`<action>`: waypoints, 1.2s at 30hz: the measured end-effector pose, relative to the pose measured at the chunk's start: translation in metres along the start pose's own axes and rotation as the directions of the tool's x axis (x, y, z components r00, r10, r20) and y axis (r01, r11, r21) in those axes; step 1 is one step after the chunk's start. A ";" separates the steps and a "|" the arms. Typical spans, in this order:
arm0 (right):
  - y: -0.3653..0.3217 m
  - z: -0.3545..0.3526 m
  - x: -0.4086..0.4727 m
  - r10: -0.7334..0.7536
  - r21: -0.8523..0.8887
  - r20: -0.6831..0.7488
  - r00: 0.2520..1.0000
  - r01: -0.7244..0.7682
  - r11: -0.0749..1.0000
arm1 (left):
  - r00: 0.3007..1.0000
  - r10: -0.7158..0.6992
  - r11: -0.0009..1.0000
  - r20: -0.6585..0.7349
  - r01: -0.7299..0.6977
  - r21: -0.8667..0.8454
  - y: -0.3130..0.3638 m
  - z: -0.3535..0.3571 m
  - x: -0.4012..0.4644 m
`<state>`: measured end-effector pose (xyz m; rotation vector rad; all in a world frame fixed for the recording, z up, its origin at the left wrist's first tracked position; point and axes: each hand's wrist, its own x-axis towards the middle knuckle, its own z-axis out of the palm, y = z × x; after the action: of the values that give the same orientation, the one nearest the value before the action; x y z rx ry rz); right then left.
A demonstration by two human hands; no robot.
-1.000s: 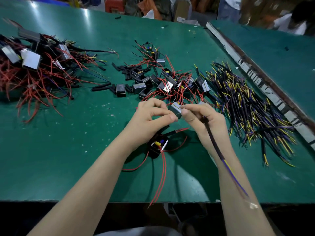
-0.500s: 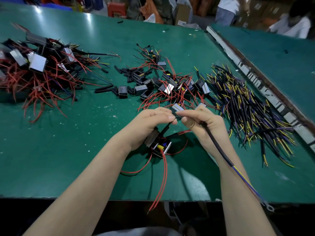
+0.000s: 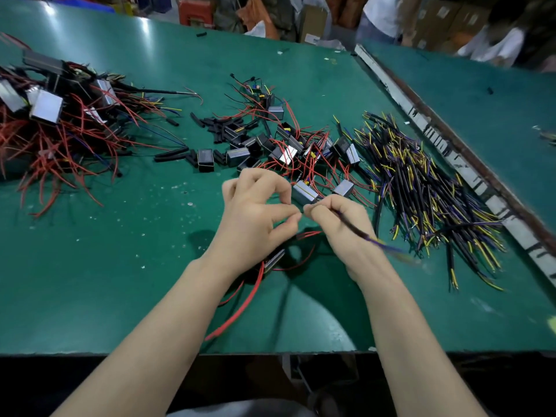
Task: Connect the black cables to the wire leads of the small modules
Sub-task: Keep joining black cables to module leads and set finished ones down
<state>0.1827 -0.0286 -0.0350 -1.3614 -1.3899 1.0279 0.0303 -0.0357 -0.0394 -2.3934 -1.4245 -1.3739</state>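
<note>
Head view of a green table [image 3: 90,281] during cable assembly. The left hand [image 3: 255,215] and the right hand [image 3: 340,224] meet fingertip to fingertip above the table, just nearer the person than the central cluster of small modules [image 3: 288,152]. The left hand pinches thumb against forefinger at the meeting point; the wire lead it appears to hold there is too fine to make out. The right hand is curled around one black cable [image 3: 358,233], which runs from its fingertips back over the hand toward the wrist, where its blue and yellow ends appear blurred. Below the left hand, partly hidden by it, lies one module [image 3: 273,260] with red leads [image 3: 237,314] trailing toward the table's near edge. The central cluster consists of small black and silver modules tangled in red leads, with short black sleeves [image 3: 222,127] beside it on its left. Right of the cluster lies the pile of black cables [image 3: 427,194] with yellow and blue ends. Well to the left of the cluster sits a larger heap of modules and red wires [image 3: 57,127]. A pale strip [image 3: 451,152] borders the table beyond the cable pile.
</note>
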 end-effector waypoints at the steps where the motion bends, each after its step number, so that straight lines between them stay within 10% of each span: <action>1: 0.000 0.000 0.001 0.012 0.020 -0.002 1.000 -0.012 1.000 | 1.000 0.000 1.000 -0.009 0.000 0.005 0.000 0.000 0.001; 7: -0.007 -0.005 0.005 -0.002 0.269 -0.037 0.999 0.012 0.963 | 0.937 -0.347 0.902 0.027 0.342 -0.264 -0.004 -0.003 0.005; 14: -0.014 -0.012 0.005 0.060 0.629 0.049 0.997 -0.078 0.773 | 0.927 -0.357 0.864 0.112 0.373 -0.337 -0.002 -0.005 0.005; 36: -0.021 0.004 0.000 0.041 0.076 0.195 0.980 -0.057 0.995 | 0.907 -0.314 0.823 0.281 0.408 -0.395 0.001 -0.003 0.003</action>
<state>0.1734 -0.0293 -0.0153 -1.2681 -1.4448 1.2639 0.0297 -0.0352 -0.0350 -2.7030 -1.8812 -1.7512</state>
